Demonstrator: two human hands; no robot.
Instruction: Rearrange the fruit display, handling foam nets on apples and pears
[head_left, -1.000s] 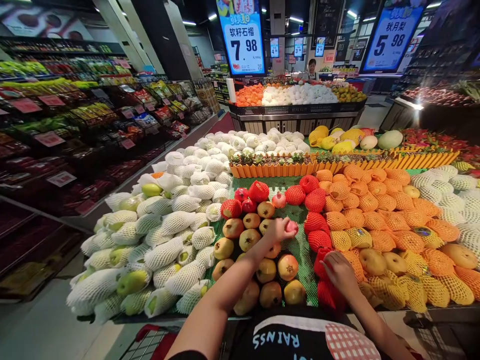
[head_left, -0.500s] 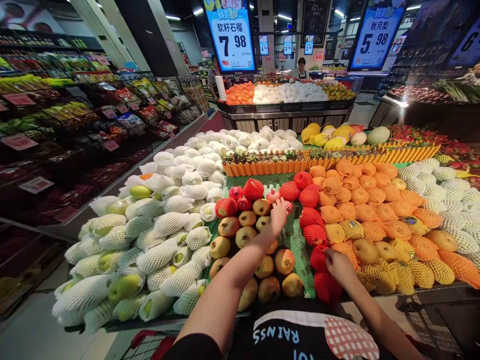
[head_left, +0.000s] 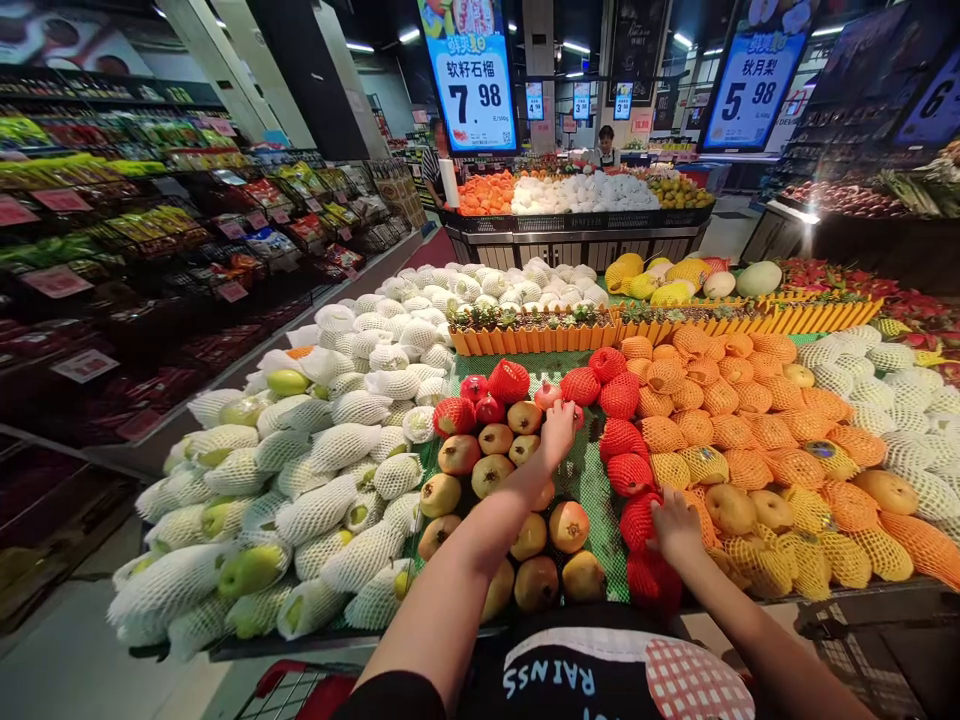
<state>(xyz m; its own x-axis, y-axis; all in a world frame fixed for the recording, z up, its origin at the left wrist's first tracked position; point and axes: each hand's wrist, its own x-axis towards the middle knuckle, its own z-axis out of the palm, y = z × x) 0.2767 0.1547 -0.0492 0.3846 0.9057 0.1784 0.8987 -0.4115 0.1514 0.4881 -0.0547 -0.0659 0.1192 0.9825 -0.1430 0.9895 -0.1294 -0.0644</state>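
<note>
My left hand [head_left: 557, 432] reaches over the middle of the display, its fingers curled on a red pomegranate [head_left: 578, 416] that is partly hidden behind them. Just beyond the fingertips lies a pinkish pomegranate [head_left: 547, 396]. Bare yellow-brown pomegranates [head_left: 491, 474] sit in rows below and left of that hand, some covered by my forearm. On the right, my right hand [head_left: 677, 528] rests with fingers apart against the side of a pomegranate in red foam net [head_left: 636, 522]. More red-netted pomegranates [head_left: 628, 474] form a column in front of it.
White-netted fruit [head_left: 349, 445] is heaped at left; orange-netted pears [head_left: 731, 430] lie at right. An orange planter fence [head_left: 532, 340] crosses behind. Green matting [head_left: 592, 480] shows between the pomegranates. A red-handled cart [head_left: 300, 690] stands at the near edge. A person [head_left: 606, 148] is in the distance.
My right hand's fingers have spread from a pinch on the red net and moved slightly down and right. My left hand stays at the same pomegranate. The view has shifted slightly.
</note>
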